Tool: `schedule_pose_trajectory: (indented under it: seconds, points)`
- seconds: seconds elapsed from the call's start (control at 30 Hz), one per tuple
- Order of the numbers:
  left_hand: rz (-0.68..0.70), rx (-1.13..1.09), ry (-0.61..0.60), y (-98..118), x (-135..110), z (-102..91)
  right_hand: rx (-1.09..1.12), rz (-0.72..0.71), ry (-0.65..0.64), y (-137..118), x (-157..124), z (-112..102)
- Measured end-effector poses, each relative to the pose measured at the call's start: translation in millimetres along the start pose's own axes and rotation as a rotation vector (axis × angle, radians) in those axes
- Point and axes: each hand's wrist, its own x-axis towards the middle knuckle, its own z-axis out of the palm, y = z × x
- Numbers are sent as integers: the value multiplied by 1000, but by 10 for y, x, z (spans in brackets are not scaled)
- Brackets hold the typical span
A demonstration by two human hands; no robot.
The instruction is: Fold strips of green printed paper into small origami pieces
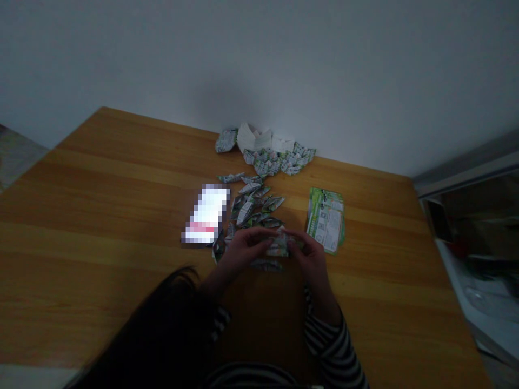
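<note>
Between my two hands is a small folded paper piece (279, 246), printed in white, grey and green. My left hand (248, 246) pinches its left side, thumb in front. On its right side the fingers of my right hand (308, 252) are closed. Just beyond my hands lies a loose heap of similar folded paper pieces (245, 210), and one more folded piece (266, 265) rests on the table below them. The fold's finer shape is too dim to make out.
A lit phone (207, 213) lies left of the heap. To the right is a stack of green printed sheets (327, 220). Joined folded pieces (279, 161) and white fanned paper (253, 138) stand at the back of the wooden table (121, 216), near the wall.
</note>
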Motion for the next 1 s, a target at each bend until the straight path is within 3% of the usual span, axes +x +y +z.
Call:
schedule_pose_trajectory:
  seconds: [0.23, 0.43, 0.57, 0.77, 1.0]
  points:
    - [85, 161, 74, -42, 6, 44, -25, 66, 83, 36, 8, 15]
    - [226, 377, -31, -40, -30, 76, -104, 25, 203, -5, -9, 111]
    - [226, 325, -21, -50, -26, 75, -39, 22, 149, -21, -23, 113]
    - [216, 229, 99, -53, 18, -17, 53, 46, -34, 8, -20, 9]
    - [209, 258, 58, 31, 0, -34, 62, 47, -20, -19, -16, -12]
